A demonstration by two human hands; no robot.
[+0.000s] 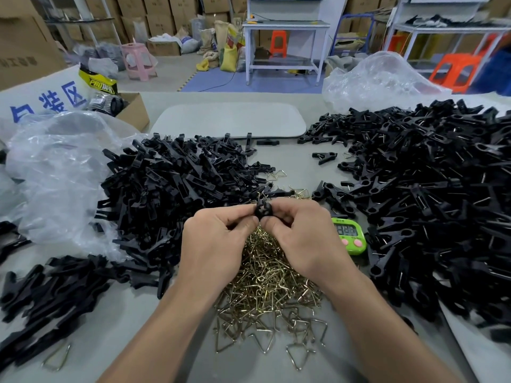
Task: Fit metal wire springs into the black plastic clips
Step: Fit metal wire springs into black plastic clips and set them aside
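My left hand (218, 239) and my right hand (301, 233) meet at the middle of the table and together pinch one black plastic clip (263, 210), seen end-on between the fingertips. Whether a spring sits in it I cannot tell. Under my hands lies a heap of brass-coloured wire springs (265, 283). A big pile of black clip parts without springs (177, 194) spreads to the left. A larger pile of clips with wire showing (431, 205) covers the right side.
A green digital timer (349, 236) sits just right of my right hand. Crumpled clear plastic bags lie at the left (58, 175) and back right (381, 78). A grey board (229, 120) and a cardboard box (132, 111) are at the table's far side.
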